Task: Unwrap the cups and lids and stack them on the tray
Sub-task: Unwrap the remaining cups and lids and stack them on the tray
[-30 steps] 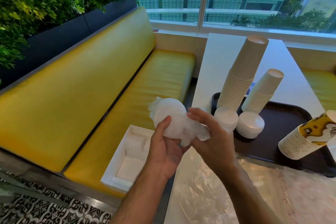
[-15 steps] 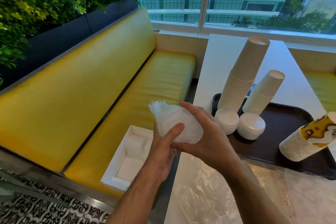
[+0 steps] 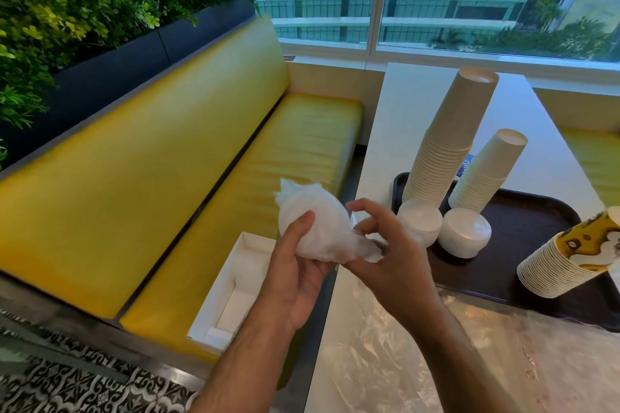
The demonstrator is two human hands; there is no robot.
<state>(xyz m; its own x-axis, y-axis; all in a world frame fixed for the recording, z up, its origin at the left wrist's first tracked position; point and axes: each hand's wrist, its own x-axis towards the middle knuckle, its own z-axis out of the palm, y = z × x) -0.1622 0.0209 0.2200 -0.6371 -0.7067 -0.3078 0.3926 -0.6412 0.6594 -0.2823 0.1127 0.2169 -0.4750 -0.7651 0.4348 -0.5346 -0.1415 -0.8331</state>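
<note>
Yellow bench [image 3: 188, 157] below; my left hand [image 3: 295, 275] grips white plastic-wrapped lid bundle [image 3: 318, 228], right hand [image 3: 385, 255] pinches its twisted tail. Yanking could spill lids off the white table [image 3: 402, 117].

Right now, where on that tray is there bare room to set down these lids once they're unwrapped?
Bare patch on the dark tray: between the two lid stacks and the leaning printed cups. The tray's far left end is crowded with both upside-down cup stacks and those lids.
</note>
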